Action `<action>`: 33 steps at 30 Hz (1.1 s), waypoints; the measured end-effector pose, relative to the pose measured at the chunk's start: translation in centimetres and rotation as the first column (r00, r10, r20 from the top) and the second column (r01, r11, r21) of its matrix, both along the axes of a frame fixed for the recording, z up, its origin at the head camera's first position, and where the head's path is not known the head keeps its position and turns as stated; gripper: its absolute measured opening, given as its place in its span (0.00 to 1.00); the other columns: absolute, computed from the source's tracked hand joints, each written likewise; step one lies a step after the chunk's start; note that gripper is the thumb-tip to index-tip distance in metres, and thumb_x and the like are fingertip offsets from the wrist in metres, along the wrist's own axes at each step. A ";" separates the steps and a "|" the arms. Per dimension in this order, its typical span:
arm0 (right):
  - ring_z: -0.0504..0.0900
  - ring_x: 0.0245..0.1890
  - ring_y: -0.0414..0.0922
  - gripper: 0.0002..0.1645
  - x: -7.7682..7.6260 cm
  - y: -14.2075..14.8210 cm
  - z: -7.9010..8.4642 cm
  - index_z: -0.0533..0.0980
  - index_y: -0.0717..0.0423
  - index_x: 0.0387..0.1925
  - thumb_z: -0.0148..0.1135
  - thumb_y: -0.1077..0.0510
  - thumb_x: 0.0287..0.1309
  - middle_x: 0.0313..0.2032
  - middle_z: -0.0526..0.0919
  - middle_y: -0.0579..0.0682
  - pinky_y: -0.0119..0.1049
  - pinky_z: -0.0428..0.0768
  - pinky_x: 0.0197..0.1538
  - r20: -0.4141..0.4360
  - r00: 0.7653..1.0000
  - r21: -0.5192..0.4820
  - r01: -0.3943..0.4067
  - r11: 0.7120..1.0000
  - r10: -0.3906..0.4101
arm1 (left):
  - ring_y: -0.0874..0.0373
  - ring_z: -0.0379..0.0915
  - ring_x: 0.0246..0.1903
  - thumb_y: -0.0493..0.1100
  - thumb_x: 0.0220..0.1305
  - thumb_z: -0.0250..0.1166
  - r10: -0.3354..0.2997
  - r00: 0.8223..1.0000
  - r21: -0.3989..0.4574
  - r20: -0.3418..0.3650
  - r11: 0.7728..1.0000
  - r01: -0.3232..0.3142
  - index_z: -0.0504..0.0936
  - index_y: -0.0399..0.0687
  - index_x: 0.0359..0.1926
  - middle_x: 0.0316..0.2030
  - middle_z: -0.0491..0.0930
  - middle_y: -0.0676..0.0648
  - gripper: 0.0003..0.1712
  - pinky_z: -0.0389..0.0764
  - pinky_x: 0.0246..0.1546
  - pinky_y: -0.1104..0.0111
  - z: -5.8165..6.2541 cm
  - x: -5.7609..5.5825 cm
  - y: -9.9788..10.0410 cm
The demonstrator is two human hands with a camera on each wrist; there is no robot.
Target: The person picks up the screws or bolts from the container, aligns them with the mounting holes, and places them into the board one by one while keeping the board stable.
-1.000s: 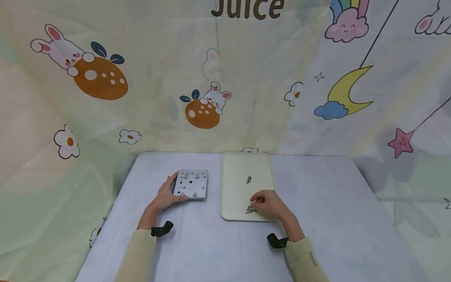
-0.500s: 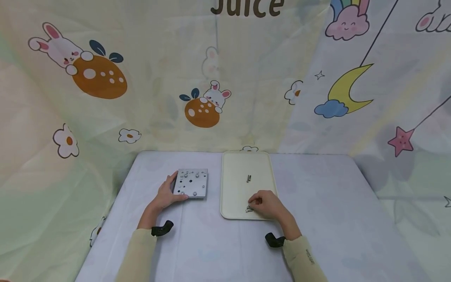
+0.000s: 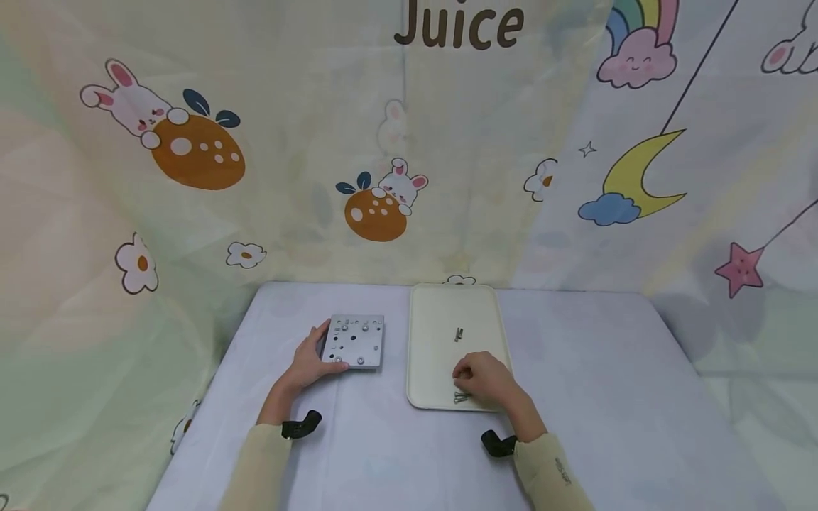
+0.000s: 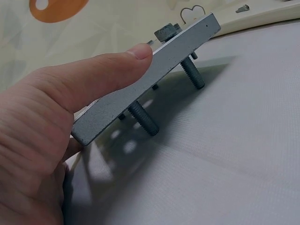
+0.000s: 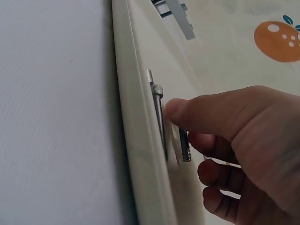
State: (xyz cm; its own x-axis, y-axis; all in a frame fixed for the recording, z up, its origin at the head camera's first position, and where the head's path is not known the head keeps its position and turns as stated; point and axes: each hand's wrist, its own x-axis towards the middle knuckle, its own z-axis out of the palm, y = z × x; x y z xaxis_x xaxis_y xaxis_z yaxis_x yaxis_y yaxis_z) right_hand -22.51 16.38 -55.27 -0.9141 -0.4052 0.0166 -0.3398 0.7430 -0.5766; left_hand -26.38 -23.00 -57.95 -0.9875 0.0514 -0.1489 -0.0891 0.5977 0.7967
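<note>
My left hand (image 3: 307,365) grips a grey metal plate (image 3: 367,344) by its left side, the thumb along the near edge. In the left wrist view the plate is tilted, and threaded shanks of screws (image 4: 144,119) stick out beneath it. Screw heads and several holes dot its top. Over the near part of the cream tray (image 3: 422,389), my right hand (image 3: 488,380) pinches a screw (image 5: 185,146) between thumb and index finger; its threaded end shows below the thumb and its head is hidden. Loose cap screws (image 5: 159,115) lie by the tray's near rim, just beside the fingertips.
Two more screws (image 3: 459,334) lie farther back on the tray. A white cloth (image 3: 383,454) covers the table, and a printed curtain (image 3: 287,142) hangs right behind its far edge. The tray's raised rim runs close to my right hand.
The right hand has shifted slightly left over the tray and pinches a screw from the near group. The head view has tilted a little. The left hand still holds the plate.
</note>
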 end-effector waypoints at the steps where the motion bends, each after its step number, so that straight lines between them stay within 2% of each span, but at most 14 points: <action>1: 0.73 0.22 0.34 0.02 -0.2 -0.2 0.1 0.85 0.51 0.30 0.70 0.61 0.53 0.22 0.77 0.36 0.30 0.75 0.28 -0.011 1.000 0.006 -0.003 1.000 0.003 | 0.38 0.29 0.73 0.64 0.32 0.82 0.003 1.000 -0.002 -0.002 1.000 -0.003 0.47 0.61 0.77 0.75 0.40 0.37 0.74 0.41 0.67 0.39 0.0 0.0 0.1; 6: 0.74 0.23 0.33 0.04 -1.6 -2.0 1.0 0.83 0.49 0.29 0.65 0.61 0.53 0.22 0.77 0.35 0.34 0.77 0.29 -0.051 0.999 0.027 -0.008 1.000 0.009 | 0.39 0.29 0.73 0.66 0.30 0.81 0.004 1.000 0.013 -0.021 1.000 -0.004 0.49 0.61 0.77 0.75 0.42 0.38 0.74 0.40 0.67 0.39 -0.2 -0.1 0.2; 7: 0.74 0.23 0.33 0.04 -2.0 -2.6 1.2 0.83 0.48 0.29 0.65 0.61 0.54 0.22 0.77 0.34 0.36 0.79 0.34 -0.066 0.998 0.034 -0.013 0.999 0.016 | 0.38 0.29 0.73 0.66 0.30 0.81 0.000 1.000 0.012 -0.023 1.000 0.001 0.49 0.60 0.77 0.75 0.42 0.38 0.74 0.40 0.67 0.39 -0.2 -0.1 0.1; 10: 0.74 0.22 0.33 0.02 -3.2 -4.3 2.0 0.82 0.51 0.30 0.65 0.61 0.54 0.23 0.78 0.36 0.40 0.80 0.35 -0.094 0.994 0.024 -0.046 0.999 0.048 | 0.38 0.29 0.73 0.65 0.31 0.81 -0.003 1.000 -0.004 -0.012 1.000 0.003 0.48 0.59 0.77 0.75 0.42 0.38 0.74 0.40 0.67 0.39 -0.3 -0.1 0.0; 13: 0.74 0.22 0.34 0.01 -4.2 -6.3 2.8 0.81 0.51 0.30 0.65 0.60 0.54 0.23 0.78 0.36 0.36 0.79 0.32 -0.115 0.991 0.000 -0.064 0.998 0.064 | 0.39 0.28 0.73 0.63 0.33 0.82 0.006 1.000 -0.012 -0.004 1.000 -0.006 0.47 0.59 0.77 0.75 0.41 0.39 0.73 0.40 0.67 0.40 -0.2 0.1 0.0; 14: 0.74 0.22 0.35 0.01 -4.6 -6.9 3.1 0.81 0.51 0.30 0.66 0.60 0.54 0.24 0.78 0.37 0.34 0.76 0.27 -0.110 0.992 -0.015 -0.067 0.998 0.065 | 0.39 0.28 0.73 0.62 0.34 0.82 0.008 1.000 -0.012 -0.004 1.000 -0.008 0.47 0.60 0.77 0.76 0.41 0.39 0.73 0.40 0.68 0.40 -0.1 0.2 0.0; 16: 0.74 0.23 0.35 0.02 -5.2 -8.1 3.6 0.80 0.50 0.30 0.66 0.60 0.54 0.25 0.79 0.37 0.31 0.75 0.26 -0.106 0.992 -0.038 -0.073 0.997 0.069 | 0.39 0.28 0.73 0.62 0.34 0.82 0.012 1.000 -0.013 -0.009 1.000 -0.012 0.47 0.61 0.77 0.76 0.41 0.40 0.72 0.40 0.68 0.40 0.0 0.2 0.0; 26: 0.76 0.28 0.37 0.03 -8.1 -12.2 4.6 0.80 0.50 0.32 0.65 0.61 0.55 0.26 0.79 0.39 0.31 0.76 0.31 -0.054 0.996 -0.113 -0.083 0.990 0.077 | 0.41 0.29 0.74 0.62 0.34 0.81 -0.013 1.000 0.004 -0.026 1.000 0.013 0.48 0.59 0.77 0.75 0.43 0.40 0.72 0.40 0.68 0.41 0.2 0.1 0.1; 33: 0.77 0.28 0.37 0.02 -9.1 -13.5 4.7 0.82 0.53 0.33 0.67 0.59 0.57 0.26 0.80 0.39 0.30 0.76 0.31 -0.027 0.997 -0.151 -0.080 0.985 0.077 | 0.41 0.28 0.74 0.65 0.32 0.81 -0.011 1.000 0.025 -0.027 1.000 0.012 0.49 0.61 0.77 0.76 0.43 0.42 0.73 0.39 0.68 0.40 0.1 0.1 0.0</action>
State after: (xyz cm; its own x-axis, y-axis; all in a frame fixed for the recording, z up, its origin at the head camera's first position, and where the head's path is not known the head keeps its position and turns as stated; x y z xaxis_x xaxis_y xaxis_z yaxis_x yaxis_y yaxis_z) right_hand -31.59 2.91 -50.55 -0.8783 -0.4671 0.1024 -0.4071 0.6180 -0.6725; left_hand -26.24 -22.97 -57.82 -0.9904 0.0664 -0.1214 -0.0609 0.5787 0.8133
